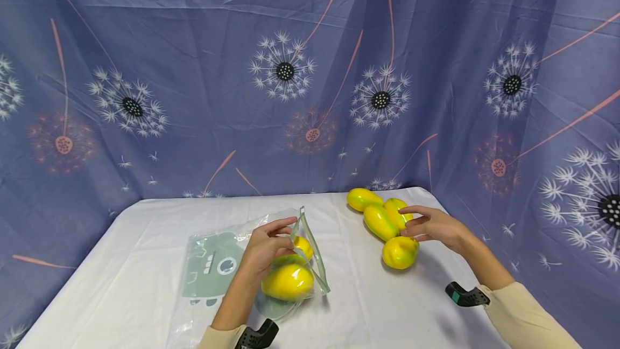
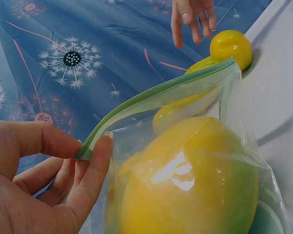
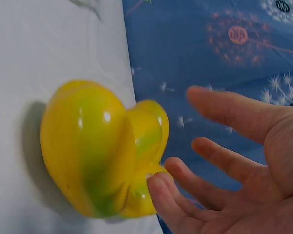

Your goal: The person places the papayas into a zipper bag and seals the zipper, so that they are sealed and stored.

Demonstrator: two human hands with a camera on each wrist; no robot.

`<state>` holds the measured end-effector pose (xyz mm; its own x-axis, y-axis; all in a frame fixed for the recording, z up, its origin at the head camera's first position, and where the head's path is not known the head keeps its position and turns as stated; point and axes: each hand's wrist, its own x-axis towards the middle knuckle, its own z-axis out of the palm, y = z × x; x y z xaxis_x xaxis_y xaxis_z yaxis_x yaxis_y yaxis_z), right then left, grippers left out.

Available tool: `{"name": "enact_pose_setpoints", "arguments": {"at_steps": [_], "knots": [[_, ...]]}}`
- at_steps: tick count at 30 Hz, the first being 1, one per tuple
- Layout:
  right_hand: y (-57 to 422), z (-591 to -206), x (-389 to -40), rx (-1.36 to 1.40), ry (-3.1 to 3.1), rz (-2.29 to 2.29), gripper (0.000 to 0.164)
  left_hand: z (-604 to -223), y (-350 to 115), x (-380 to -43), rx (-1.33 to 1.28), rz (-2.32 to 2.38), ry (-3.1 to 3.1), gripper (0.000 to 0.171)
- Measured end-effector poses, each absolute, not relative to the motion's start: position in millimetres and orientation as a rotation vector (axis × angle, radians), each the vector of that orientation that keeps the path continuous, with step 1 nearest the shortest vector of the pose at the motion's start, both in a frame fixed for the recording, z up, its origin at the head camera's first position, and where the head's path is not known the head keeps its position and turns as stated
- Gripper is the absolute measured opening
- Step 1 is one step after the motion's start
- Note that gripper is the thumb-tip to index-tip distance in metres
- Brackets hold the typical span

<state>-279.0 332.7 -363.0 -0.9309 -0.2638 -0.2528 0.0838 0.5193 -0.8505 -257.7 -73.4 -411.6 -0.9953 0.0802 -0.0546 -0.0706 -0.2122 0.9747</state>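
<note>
My left hand [image 1: 261, 246] pinches the green zip edge of a clear plastic bag [image 2: 158, 93] between thumb and fingers, and the bag's mouth gapes toward the right. Inside lie yellow-green mangoes; a large one [image 1: 289, 281] is at the front with a smaller patch of another [image 1: 303, 246] behind it. My right hand [image 1: 432, 227] hovers over a cluster of loose mangoes at the right, fingers spread and slightly bent, holding nothing. The nearest loose mango [image 1: 400, 253] sits just below its fingertips. In the right wrist view that mango [image 3: 85, 146] partly covers the others.
Further mangoes [image 1: 380, 222] lie together toward the back right of the white-covered table [image 1: 349, 306]. A flat clear bag with a pale green one-eyed monster print [image 1: 213, 263] spreads out on the left. Behind the table hangs a blue dandelion-patterned curtain [image 1: 203, 96].
</note>
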Motion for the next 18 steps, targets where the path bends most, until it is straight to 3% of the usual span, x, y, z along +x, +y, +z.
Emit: {"name": "enact_pose_setpoints", "arguments": {"at_steps": [18], "knots": [[360.8,-382.2,-279.0,-0.084,2.365,-1.265,0.080,-413.1,-74.6,-260.4,0.002,2.347,1.902,0.057]]}}
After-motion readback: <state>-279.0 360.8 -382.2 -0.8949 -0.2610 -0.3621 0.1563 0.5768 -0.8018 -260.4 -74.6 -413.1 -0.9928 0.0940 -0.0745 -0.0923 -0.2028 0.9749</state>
